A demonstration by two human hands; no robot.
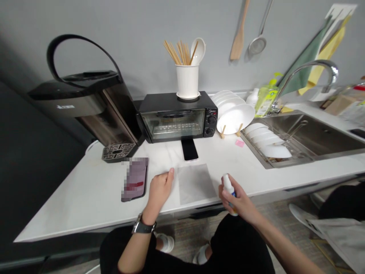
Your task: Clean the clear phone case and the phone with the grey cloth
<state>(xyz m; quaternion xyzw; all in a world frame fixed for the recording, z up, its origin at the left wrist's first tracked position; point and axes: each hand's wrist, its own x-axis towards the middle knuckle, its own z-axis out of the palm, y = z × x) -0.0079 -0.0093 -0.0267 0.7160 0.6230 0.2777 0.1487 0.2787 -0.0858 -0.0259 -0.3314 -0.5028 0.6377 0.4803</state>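
Floor (270, 213): grey-brown, under my feet.
Right hand (239, 199): fingers wrapped round white-capped bottle (228, 183), at worktop's front edge.
Left hand (160, 188): fingers curled, thumb out, left of grey sheet (196, 184); can't tell how tightly.
Worktop (71, 198): white, faint veining; sheet flat near front, black phone (189, 148) just beyond.
Back row: drinks machine (97, 125), toaster oven (176, 127), racked plates (236, 118).
Right side: steel sink (339, 140).
Wall (128, 23): grey, spatula (237, 43) and strainer (257, 45) hanging.
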